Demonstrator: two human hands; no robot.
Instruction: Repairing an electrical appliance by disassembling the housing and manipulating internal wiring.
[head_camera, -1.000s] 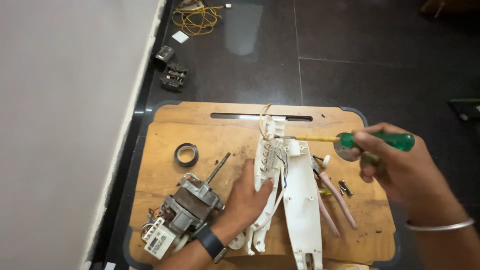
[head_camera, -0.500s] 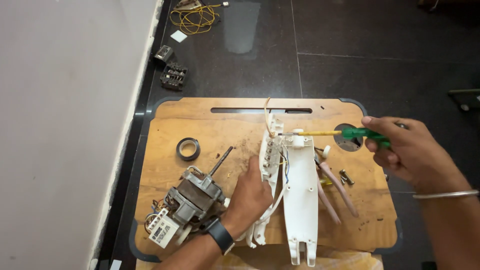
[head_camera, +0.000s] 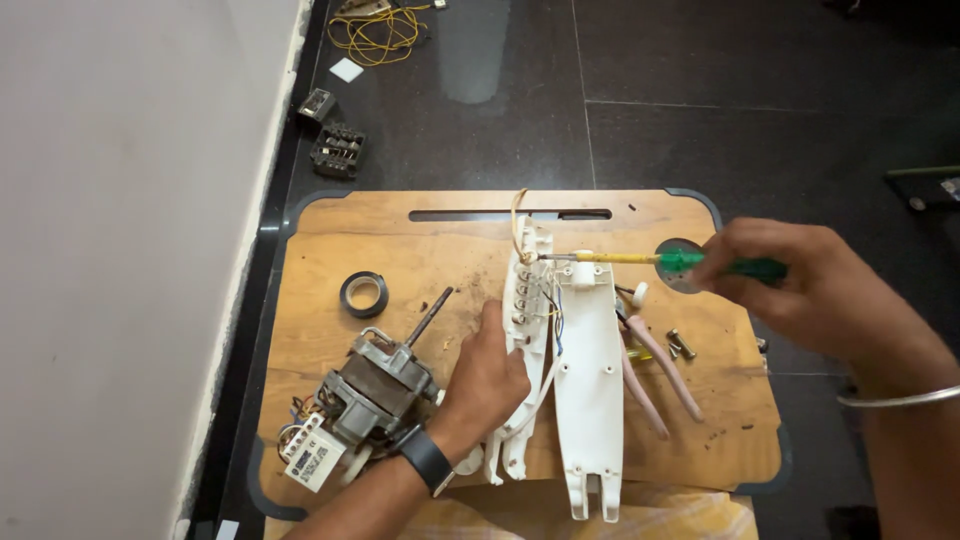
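On the wooden board (head_camera: 330, 250), the white housing (head_camera: 590, 390) is steadied by the left hand (head_camera: 487, 375), fingers pressed flat; the green screwdriver (head_camera: 660, 261) is grasped by the right hand (head_camera: 810, 290).

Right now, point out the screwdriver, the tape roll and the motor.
screwdriver (head_camera: 745, 267), head view, green handle by the right hand.
tape roll (head_camera: 364, 294), head view, black ring's rim.
motor (head_camera: 378, 385), head view, metal body.

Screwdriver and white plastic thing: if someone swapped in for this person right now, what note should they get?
Right hand: holds the green-handled screwdriver, tip at the top of the white plastic casing.
Left hand: presses the casing's other white half on the wooden board.
Nearby: grey electric motor, black tape roll, pink-handled pliers, loose screws.
Done: casing lies open.
Left: work at the top end.
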